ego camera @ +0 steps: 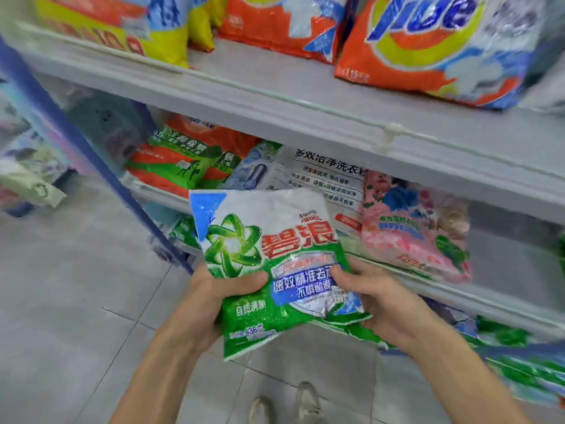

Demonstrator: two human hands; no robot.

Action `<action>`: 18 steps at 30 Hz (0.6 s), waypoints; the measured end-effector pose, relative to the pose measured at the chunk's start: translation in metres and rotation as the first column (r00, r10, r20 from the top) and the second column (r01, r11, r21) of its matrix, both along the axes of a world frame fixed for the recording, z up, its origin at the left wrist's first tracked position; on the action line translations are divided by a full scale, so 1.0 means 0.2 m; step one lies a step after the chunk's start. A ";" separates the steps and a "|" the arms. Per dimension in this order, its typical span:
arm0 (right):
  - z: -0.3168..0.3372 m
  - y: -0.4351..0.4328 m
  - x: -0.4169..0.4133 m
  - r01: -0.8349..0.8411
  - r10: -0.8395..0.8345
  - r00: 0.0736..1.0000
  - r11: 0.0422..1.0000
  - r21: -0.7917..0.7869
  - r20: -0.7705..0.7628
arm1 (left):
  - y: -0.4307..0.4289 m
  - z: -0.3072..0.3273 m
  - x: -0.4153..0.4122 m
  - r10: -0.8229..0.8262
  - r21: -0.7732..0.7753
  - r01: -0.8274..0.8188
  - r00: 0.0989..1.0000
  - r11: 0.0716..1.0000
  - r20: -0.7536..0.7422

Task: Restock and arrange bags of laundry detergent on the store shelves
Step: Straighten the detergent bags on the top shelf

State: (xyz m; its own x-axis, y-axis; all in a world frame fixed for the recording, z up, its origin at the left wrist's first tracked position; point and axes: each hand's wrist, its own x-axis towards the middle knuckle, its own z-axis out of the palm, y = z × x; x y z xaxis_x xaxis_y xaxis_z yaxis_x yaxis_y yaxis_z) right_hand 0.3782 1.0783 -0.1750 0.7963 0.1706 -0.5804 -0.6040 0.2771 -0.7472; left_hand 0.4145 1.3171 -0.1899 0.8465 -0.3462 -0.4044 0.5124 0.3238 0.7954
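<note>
green and white crinkled plastic detergent bag (pixel 275 249), printed "ariel" with big red chinese characters and "436" near its bottom edge, is held in the air in front of the grey metal shelves (pixel 275 96). left hand (pixel 211 301) grips its lower left side, thumb pressed across the front and fingers hidden behind, while right hand (pixel 379 301) clamps the lower right side the same way. higher up, an orange plastic bag (pixel 428 56) shows blue "tide" lettering.
</note>
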 end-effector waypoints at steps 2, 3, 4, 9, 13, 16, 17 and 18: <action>0.04 0.01 -0.09 0.054 -0.054 0.998 0.998 -0.011 0.037 | 0.02 0.06 -0.03 -0.008 0.036 0.008 1.000 0.999 -0.024; 0.06 0.01 -0.13 0.087 -0.086 0.995 0.996 -0.024 0.059 | 0.01 0.09 -0.05 -0.001 0.053 0.003 0.999 0.999 -0.039; 0.09 0.00 -0.17 0.125 -0.122 0.989 0.992 -0.035 0.082 | 0.00 0.12 -0.06 0.009 0.067 -0.006 0.999 0.998 -0.051; 0.25 -0.08 -0.40 0.272 -0.262 0.955 0.961 -0.054 0.141 | -0.13 0.27 -0.13 -0.034 0.052 0.040 0.992 0.998 -0.119; 0.38 -0.18 -0.62 0.451 -0.426 0.885 0.883 -0.128 0.187 | -0.34 0.41 -0.23 -0.204 -0.003 0.206 0.967 0.979 -0.153; 0.48 -0.30 -0.79 0.591 -0.554 0.799 0.794 -0.140 0.235 | -0.54 0.51 -0.32 -0.305 -0.062 0.299 0.942 0.952 -0.141; 0.51 -0.35 -0.85 0.631 -0.589 0.768 0.763 -0.143 0.251 | -0.62 0.55 -0.35 -0.337 -0.070 0.330 0.932 0.941 -0.134; 0.54 -0.40 -0.91 0.667 -0.619 0.739 0.729 -0.154 0.266 | -0.70 0.58 -0.38 -0.378 -0.080 0.371 0.918 0.925 -0.117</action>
